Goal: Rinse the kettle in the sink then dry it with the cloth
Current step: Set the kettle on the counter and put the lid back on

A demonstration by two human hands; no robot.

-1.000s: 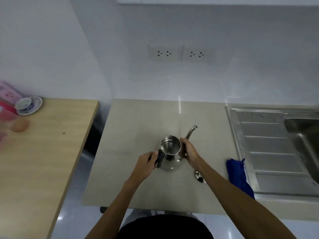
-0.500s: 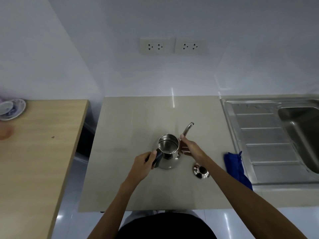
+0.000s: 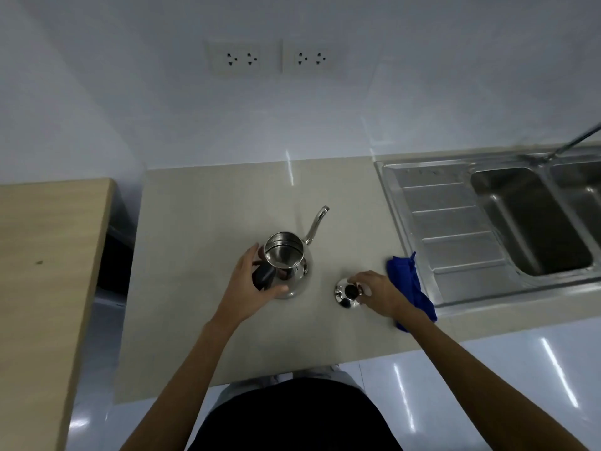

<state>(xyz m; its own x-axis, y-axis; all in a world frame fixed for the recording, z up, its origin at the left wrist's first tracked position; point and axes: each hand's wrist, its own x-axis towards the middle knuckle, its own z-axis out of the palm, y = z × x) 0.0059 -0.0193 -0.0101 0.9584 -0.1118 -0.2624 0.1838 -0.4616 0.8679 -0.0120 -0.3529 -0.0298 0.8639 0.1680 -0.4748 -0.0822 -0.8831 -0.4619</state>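
Observation:
A shiny steel kettle [image 3: 291, 263] with a long thin spout stands upright and lidless on the beige counter [image 3: 208, 222]. My left hand [image 3: 252, 288] is wrapped around its black handle. The steel lid [image 3: 345, 292] with a black knob lies on the counter right of the kettle. My right hand [image 3: 379, 292] has its fingertips on the lid's knob. A blue cloth [image 3: 410, 283] lies bunched at the counter's right, partly under my right wrist and over the sink's edge. The steel sink [image 3: 455, 222] with drainboard and basin sits at the right.
A faucet [image 3: 575, 143] reaches in over the sink from the upper right. A wooden table [image 3: 45, 255] stands to the left across a dark gap. Two wall sockets [image 3: 273, 58] sit above the counter.
My right hand left the kettle's rim and dropped to the lid on the counter. The view has swung right, bringing more of the sink and the faucet into sight.

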